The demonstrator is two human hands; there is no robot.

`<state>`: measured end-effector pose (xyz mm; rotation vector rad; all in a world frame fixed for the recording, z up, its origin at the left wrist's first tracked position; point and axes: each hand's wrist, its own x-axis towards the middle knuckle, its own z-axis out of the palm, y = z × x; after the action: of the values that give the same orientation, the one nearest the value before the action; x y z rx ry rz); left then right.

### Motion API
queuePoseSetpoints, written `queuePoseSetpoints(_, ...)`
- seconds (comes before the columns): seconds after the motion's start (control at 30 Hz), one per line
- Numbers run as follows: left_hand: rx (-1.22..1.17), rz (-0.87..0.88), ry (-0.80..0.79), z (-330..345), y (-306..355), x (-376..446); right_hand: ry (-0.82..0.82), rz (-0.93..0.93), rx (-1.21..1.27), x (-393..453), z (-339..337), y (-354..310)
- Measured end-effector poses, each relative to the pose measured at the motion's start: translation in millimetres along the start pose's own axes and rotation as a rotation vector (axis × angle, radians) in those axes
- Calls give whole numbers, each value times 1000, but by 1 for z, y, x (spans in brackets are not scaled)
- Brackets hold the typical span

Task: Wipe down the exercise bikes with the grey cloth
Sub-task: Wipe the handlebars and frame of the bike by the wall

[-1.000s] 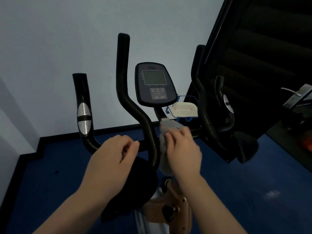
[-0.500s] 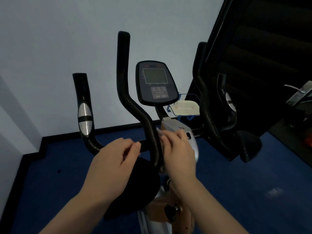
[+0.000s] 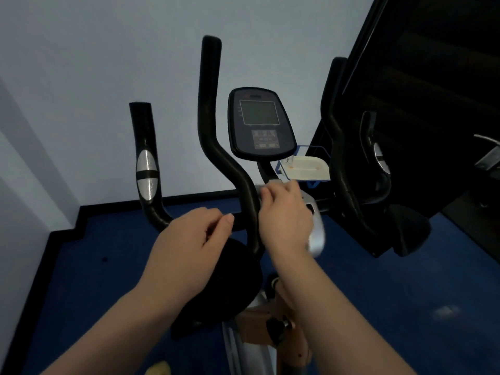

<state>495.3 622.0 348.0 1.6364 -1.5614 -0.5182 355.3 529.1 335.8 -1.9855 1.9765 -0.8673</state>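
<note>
The exercise bike stands right in front of me, its console (image 3: pixel 259 123) raised between black handlebars (image 3: pixel 209 104). My left hand (image 3: pixel 189 244) is closed around the horizontal bar just left of the inner upright. My right hand (image 3: pixel 284 220) presses on the silver stem cover (image 3: pixel 316 236) below the console. The grey cloth (image 3: pixel 266 185) lies under that hand. Only a pale edge of it shows at my fingertips.
A white tray in a blue wire holder (image 3: pixel 305 167) sits right of the console. A large black structure (image 3: pixel 433 104) fills the right side, close to the right handlebar (image 3: pixel 338 147). A white wall is behind the bike, with blue floor (image 3: pixel 405 293) all around it.
My right hand has slid up the silver stem toward the console, uncovering the lower part of the cover. My left hand keeps its grip on the bar.
</note>
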Motion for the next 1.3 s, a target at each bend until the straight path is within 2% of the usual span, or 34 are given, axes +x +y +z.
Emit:
queuePoseSetpoints(0.13, -13, 5, -9, -2, 2, -2, -118, -127, 165, -16, -26, 27)
queuePoseSetpoints(0.17, -9, 13, -8, -1, 2, -1, -117, -161, 205, -8, -36, 28)
queuePoseSetpoints(0.23, -3, 13, -10, 0, 0, 1, -8, -202, 328, 16, -39, 14)
queuePoseSetpoints(0.33, -37, 4, -5, 0, -2, 1, -52, -185, 402, 23, -12, -19)
queuePoseSetpoints(0.53, -36, -3, -12, 3, -4, 2, -9, -225, 496, -13, 2, -2)
queuePoseSetpoints(0.67, -47, -12, -7, 3, -5, 0, 47, -194, 522, -36, 1, 7)
queuePoseSetpoints(0.93, 16, 7, 49, 5, -5, -1, 63, -43, 842, -107, 4, 19)
queuePoseSetpoints(1.03, 56, 39, 41, 5, -5, -3, -62, 103, 970, -108, -8, 20)
queuePoseSetpoints(1.13, 1, 66, 7, 0, -3, -4, -442, 362, 1270, -89, -47, 25)
queuePoseSetpoints(1.17, -32, 72, -9, -2, -4, -2, -498, 343, 1235, -81, -60, 25)
queuePoseSetpoints(1.2, -58, 84, -22, -6, -5, 1, -488, 277, 1147, -72, -70, 22)
queuePoseSetpoints(1.3, -48, 206, -10, -30, -14, 27, -208, -12, 763, -48, -76, -10)
